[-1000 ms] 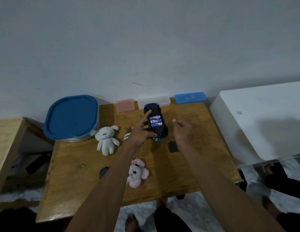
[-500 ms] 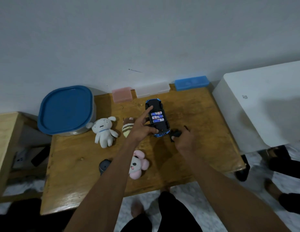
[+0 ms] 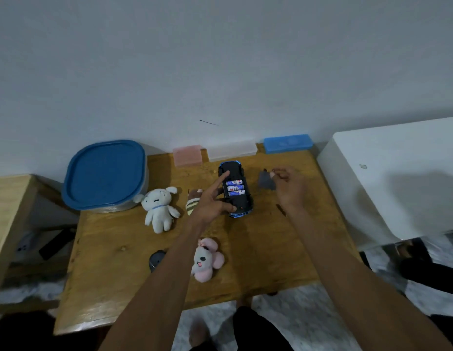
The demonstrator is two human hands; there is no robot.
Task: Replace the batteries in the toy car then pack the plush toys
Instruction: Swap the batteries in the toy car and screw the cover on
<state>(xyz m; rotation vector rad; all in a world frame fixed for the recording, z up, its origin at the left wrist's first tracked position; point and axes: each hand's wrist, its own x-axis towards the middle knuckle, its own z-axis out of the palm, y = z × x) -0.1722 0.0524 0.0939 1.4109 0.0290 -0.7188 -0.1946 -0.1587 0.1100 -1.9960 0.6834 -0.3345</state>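
Dark plastic, the battery cover [image 3: 266, 180], was now up off the wooden counter [image 3: 258, 252] and pinched in our right hand [image 3: 290, 188], held in the air just to the right of the toy car [image 3: 236, 188]. Half a second earlier that same hand was down on the counter beside the car's near end, closing on the cover; a second earlier the cover lay flat there and the hand hovered above it.

Our left hand [image 3: 212, 201] steadied the car as before, thumb at its near end and forefinger stretched along its left side, the other fingers loosely curled. The car lay belly-up with three batteries [image 3: 235, 187] seated in the open bay.

We judged the battery swap nearly done: what remained was to bring the cover over the bay and press it shut.

Left of the car sat the striped plush [image 3: 192, 202] and the white plush [image 3: 159, 209]; the pink plush [image 3: 206, 259] lay nearer us, none of them packed. The blue-lidded tub [image 3: 105, 173] stood far left of the car, lid on.
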